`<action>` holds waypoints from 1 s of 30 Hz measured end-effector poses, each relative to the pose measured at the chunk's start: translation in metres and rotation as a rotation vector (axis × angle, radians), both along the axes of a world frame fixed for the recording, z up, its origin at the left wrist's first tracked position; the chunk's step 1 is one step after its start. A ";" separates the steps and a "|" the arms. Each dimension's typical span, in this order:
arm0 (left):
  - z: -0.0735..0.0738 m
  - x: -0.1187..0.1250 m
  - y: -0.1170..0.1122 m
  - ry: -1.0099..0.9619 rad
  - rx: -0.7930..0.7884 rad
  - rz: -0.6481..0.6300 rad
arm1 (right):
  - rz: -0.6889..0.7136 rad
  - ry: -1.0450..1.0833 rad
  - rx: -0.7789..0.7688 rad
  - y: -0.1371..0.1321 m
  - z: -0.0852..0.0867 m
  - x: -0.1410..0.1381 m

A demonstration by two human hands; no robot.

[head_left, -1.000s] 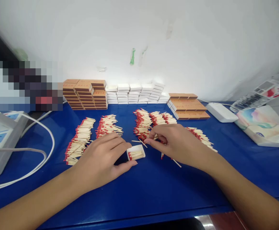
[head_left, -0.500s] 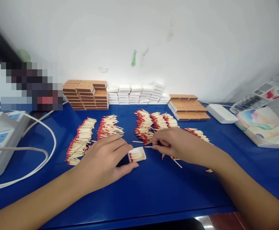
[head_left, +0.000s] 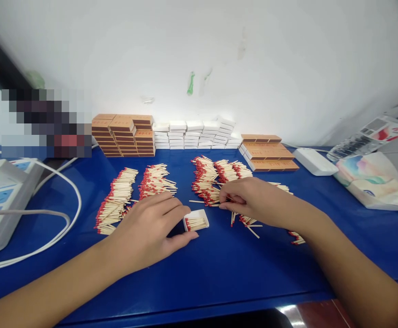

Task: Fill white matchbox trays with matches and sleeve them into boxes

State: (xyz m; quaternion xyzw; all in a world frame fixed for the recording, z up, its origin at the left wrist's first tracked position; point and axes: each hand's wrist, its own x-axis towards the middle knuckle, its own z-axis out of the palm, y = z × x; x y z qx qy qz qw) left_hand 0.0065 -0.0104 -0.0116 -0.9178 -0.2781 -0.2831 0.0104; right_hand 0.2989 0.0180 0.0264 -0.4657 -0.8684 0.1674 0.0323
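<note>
My left hand (head_left: 149,230) rests on the blue table (head_left: 219,269) and steadies a small white matchbox tray (head_left: 196,220) between thumb and fingers; the tray holds a few red-tipped matches. My right hand (head_left: 253,200) lies just right of the tray, its fingers pinched together at the edge of a pile of red-tipped matches (head_left: 207,182). What the pinch holds is hidden. More match piles lie at the left (head_left: 116,200) and centre-left (head_left: 154,180), and loose matches (head_left: 250,224) lie under my right hand.
Stacks of brown matchbox sleeves (head_left: 123,135), white trays (head_left: 193,134) and more brown sleeves (head_left: 265,152) line the wall. A power strip with white cables (head_left: 0,200) lies at left. A white adapter (head_left: 315,161) and a tissue pack (head_left: 373,180) sit at right.
My right hand has moved from beside the tray back toward the match pile, fingers pinching there. The left hand and tray have stayed put.
</note>
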 end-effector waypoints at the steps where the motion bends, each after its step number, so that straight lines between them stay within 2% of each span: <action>1: 0.000 0.000 0.000 0.000 -0.002 0.001 | 0.004 0.010 -0.007 0.000 0.000 0.000; 19: -0.001 0.000 0.001 0.004 -0.026 0.000 | 0.012 0.001 -0.110 -0.001 -0.002 -0.001; 24: -0.001 0.000 0.002 0.004 -0.042 0.012 | 0.028 0.169 -0.082 -0.006 -0.001 -0.004; 27: -0.001 0.000 0.003 -0.003 -0.062 0.008 | 0.046 0.290 -0.052 -0.013 -0.002 -0.015; 30: -0.001 0.001 0.003 -0.016 -0.079 -0.006 | 0.095 0.309 -0.037 -0.019 -0.006 -0.028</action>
